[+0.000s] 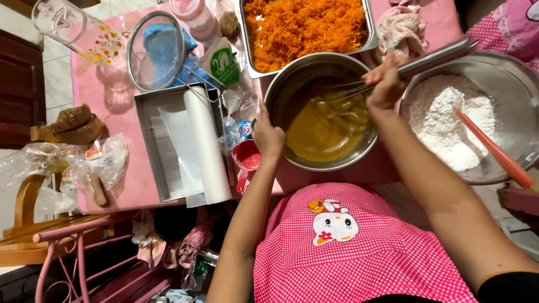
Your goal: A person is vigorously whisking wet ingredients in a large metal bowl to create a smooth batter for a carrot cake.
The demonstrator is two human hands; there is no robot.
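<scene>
While the pink desk (120, 185) carries a crowd of things, the work sits in the steel mixing bowl (321, 109) near its front edge, just ahead of the person's pink checked apron (359, 247). To the right stands a larger steel bowl of white flour (449, 120) with an orange-red spatula (494, 151) leaning in it, and behind the mixing bowl lies a steel tray of grated carrot (306, 25). Left of the bowl is a square baking tin (150, 163) holding a roll of white paper (206, 146), with a wire sieve (156, 50) resting behind it and a small red measuring cup (248, 158) just beside the bowl.

Inside the mixing bowl lies the yellow batter (325, 126), glossy and pooled toward the near side. The left hand (268, 134) is closed over the bowl's near-left rim, bracing it. The right hand (386, 84) is wrapped tight around the steel whisk (365, 87), whose wires dip into the batter from the right rim.

To beat this well, it seems wise to keep the left hand firm so the bowl does not slide on the cloth, tilt it slightly, sweep the whisk through the pooled batter and along the wall, and keep the strokes low so nothing splashes toward the flour.
</scene>
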